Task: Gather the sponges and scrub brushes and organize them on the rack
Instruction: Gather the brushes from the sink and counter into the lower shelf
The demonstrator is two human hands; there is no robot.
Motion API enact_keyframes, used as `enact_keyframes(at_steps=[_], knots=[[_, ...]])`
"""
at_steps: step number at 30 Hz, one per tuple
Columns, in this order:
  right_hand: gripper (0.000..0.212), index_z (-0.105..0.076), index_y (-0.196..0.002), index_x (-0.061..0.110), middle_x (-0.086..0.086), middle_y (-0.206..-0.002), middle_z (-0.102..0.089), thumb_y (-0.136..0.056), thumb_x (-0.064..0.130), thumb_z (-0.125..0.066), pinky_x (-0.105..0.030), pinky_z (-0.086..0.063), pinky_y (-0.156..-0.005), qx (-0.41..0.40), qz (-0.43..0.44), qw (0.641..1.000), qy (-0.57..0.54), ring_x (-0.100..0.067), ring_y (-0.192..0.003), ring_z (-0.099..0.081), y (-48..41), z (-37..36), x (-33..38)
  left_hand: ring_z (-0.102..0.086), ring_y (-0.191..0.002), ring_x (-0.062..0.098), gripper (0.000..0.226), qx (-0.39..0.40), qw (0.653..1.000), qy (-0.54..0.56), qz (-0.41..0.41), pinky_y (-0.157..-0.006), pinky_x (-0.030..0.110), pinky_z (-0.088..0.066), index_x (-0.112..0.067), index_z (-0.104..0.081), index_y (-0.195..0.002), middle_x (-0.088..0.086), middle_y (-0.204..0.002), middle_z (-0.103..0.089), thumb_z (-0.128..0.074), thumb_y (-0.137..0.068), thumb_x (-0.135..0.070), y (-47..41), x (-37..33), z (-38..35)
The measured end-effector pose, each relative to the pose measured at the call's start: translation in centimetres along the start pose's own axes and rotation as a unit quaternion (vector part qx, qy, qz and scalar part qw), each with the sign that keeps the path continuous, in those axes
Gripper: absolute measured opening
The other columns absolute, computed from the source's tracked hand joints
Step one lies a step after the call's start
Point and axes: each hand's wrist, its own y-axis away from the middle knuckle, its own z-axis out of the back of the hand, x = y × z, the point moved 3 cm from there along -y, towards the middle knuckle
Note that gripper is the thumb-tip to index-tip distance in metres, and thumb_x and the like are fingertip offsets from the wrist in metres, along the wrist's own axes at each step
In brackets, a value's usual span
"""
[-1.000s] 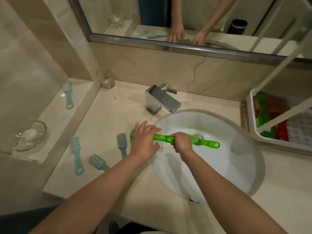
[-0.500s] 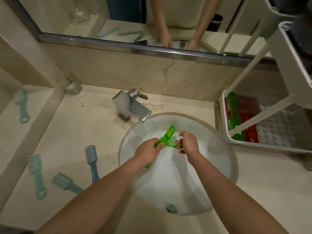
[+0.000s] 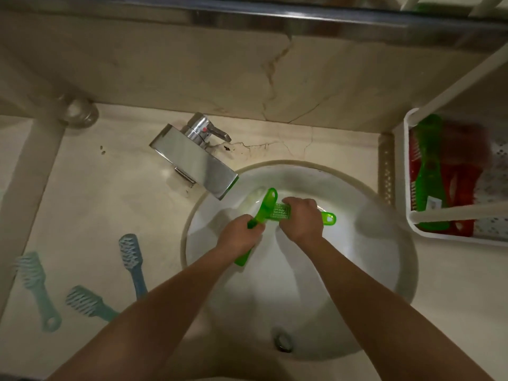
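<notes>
Over the white sink basin both hands hold green translucent scrub brushes. My left hand grips one green brush that points up and away, its lower end sticking out below the fist. My right hand grips a second green brush lying crosswise, bristles showing left of the fingers. The two brushes cross and touch. On the counter at left lie three pale brushes: a blue one and two teal ones. The white rack at right holds a green brush and red items.
A chrome faucet stands behind the basin on the left. A glass sits at the back left corner of the beige counter. The mirror's metal edge runs along the top. The drain is at the basin's near side.
The camera has tilted down and closer. The single line of green plastic held level a second ago now shows as two brushes, crossed over each other above the basin.
</notes>
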Motion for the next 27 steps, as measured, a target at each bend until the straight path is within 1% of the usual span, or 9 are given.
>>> enact_keyframes(at_steps=[4, 9, 11, 14, 16, 19, 22, 24, 27], knots=[[0.053, -0.059, -0.127, 0.027, -0.001, -0.114, -0.066, -0.076, 0.011, -0.060, -0.032, -0.038, -0.084, -0.001, 0.029, 0.997, 0.075, -0.028, -0.113, -0.049, -1.1, -0.7, -0.1, -0.065, -0.067, 0.026, 0.023, 0.007, 1.000, 0.025, 0.012, -0.070, 0.044, -0.056, -0.019, -0.056, -0.075, 0.006, -0.069, -0.064, -0.059, -0.089, -0.038, -0.6, 0.8, -0.1], [0.050, -0.061, -0.122, 0.025, -0.002, -0.116, -0.062, -0.074, 0.012, -0.062, -0.034, -0.036, -0.083, 0.011, 0.045, 0.988, 0.147, -0.028, -0.111, -0.048, -1.5, -1.4, -0.2, -0.062, -0.065, 0.025, 0.026, 0.004, 0.999, 0.042, 0.019, -0.073, 0.049, -0.054, -0.019, -0.053, -0.073, 0.005, -0.068, -0.061, -0.058, -0.085, -0.041, -0.9, 1.3, 0.2], [0.039, -0.065, -0.109, 0.022, -0.003, -0.112, -0.061, -0.070, 0.016, -0.064, -0.034, -0.039, -0.082, 0.015, 0.039, 0.988, 0.150, -0.029, -0.107, -0.050, -1.3, -1.5, -0.1, -0.064, -0.066, 0.027, 0.026, 0.006, 0.999, 0.045, 0.016, -0.073, 0.049, -0.055, -0.020, -0.053, -0.073, 0.005, -0.069, -0.061, -0.057, -0.083, -0.043, -0.8, 1.0, 0.3], [0.023, -0.063, -0.091, 0.020, -0.001, -0.103, -0.060, -0.069, 0.025, -0.067, -0.031, -0.045, -0.072, 0.013, -0.017, 0.999, 0.048, -0.028, -0.099, -0.060, -0.6, -1.4, -0.2, -0.066, -0.066, 0.028, 0.026, -0.001, 0.998, 0.058, 0.010, -0.072, 0.046, -0.055, -0.017, -0.053, -0.074, 0.006, -0.069, -0.062, -0.056, -0.082, -0.042, -0.4, 0.2, 0.7], [0.025, -0.061, -0.093, 0.021, 0.003, -0.103, -0.060, -0.072, 0.033, -0.067, -0.031, -0.048, -0.069, 0.020, -0.052, 0.998, -0.038, -0.024, -0.094, -0.062, 0.3, -0.9, -0.2, -0.063, -0.062, 0.026, 0.024, -0.006, 0.998, 0.063, 0.005, -0.071, 0.044, -0.055, -0.013, -0.053, -0.076, 0.007, -0.069, -0.061, -0.057, -0.087, -0.034, 0.2, -0.5, 0.8], [0.028, -0.061, -0.097, 0.017, 0.002, -0.093, -0.063, -0.072, 0.029, -0.068, -0.029, -0.045, -0.065, 0.033, -0.077, 0.986, -0.146, -0.021, -0.082, -0.060, 2.0, 0.4, 0.1, -0.059, -0.057, 0.024, 0.024, -0.010, 0.997, 0.073, -0.011, -0.067, 0.043, -0.054, -0.013, -0.051, -0.072, 0.006, -0.063, -0.059, -0.058, -0.088, -0.029, 1.6, -1.4, 1.1], [0.028, -0.062, -0.091, 0.011, -0.002, -0.081, -0.065, -0.067, 0.024, -0.069, -0.031, -0.048, -0.067, 0.027, -0.072, 0.959, -0.273, -0.020, -0.073, -0.062, 4.0, 1.7, 0.6, -0.059, -0.053, 0.024, 0.024, -0.016, 0.996, 0.087, -0.028, -0.062, 0.037, -0.050, -0.013, -0.052, -0.070, 0.004, -0.062, -0.059, -0.059, -0.087, -0.027, 3.6, -2.5, 1.2], [0.016, -0.063, -0.084, 0.006, -0.004, -0.072, -0.060, -0.072, 0.014, -0.069, -0.028, -0.044, -0.059, 0.025, -0.071, 0.933, -0.352, -0.020, -0.066, -0.058, 5.6, 2.7, 0.9, -0.057, -0.050, 0.023, 0.020, -0.012, 0.993, 0.115, -0.039, -0.061, 0.034, -0.048, -0.010, -0.054, -0.075, 0.005, -0.063, -0.059, -0.060, -0.088, -0.024, 5.2, -3.1, 1.2], [0.007, -0.059, -0.080, 0.015, -0.002, -0.071, -0.055, -0.082, 0.013, -0.065, -0.024, -0.039, -0.055, 0.037, -0.114, 0.883, -0.455, -0.016, -0.061, -0.051, 8.3, 4.3, 1.0, -0.057, -0.052, 0.023, 0.017, -0.006, 0.988, 0.141, -0.059, -0.061, 0.035, -0.049, -0.007, -0.056, -0.083, 0.007, -0.066, -0.059, -0.059, -0.089, -0.023, 7.6, -4.2, 0.9]])
